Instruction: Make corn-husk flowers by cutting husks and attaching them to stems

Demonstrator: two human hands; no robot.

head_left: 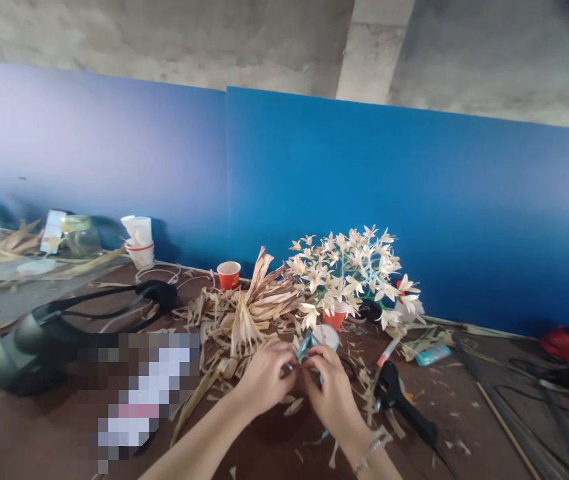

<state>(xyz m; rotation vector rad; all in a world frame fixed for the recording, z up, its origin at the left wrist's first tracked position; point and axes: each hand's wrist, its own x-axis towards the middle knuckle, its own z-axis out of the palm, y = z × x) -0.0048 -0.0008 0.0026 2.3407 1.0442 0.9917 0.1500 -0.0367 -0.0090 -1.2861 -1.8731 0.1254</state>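
Note:
My left hand point(264, 377) and my right hand point(332, 390) meet over the brown table point(469, 427), fingers pinched together on a small light-blue stem piece with a pale husk petal point(305, 348). Just behind them lies a heap of dried corn husks point(244, 310). Further back a bunch of cream husk flowers point(352, 270) stands in an orange cup point(335, 317). A white tape roll point(325, 335) lies right behind my fingers.
A black glue gun point(402, 400) lies right of my right hand. A red paper cup point(228, 274) stands by the blue wall. A grey-black headset point(39, 337) is at the left, a red tool point(564, 343) and cables at the far right. Husk scraps litter the table.

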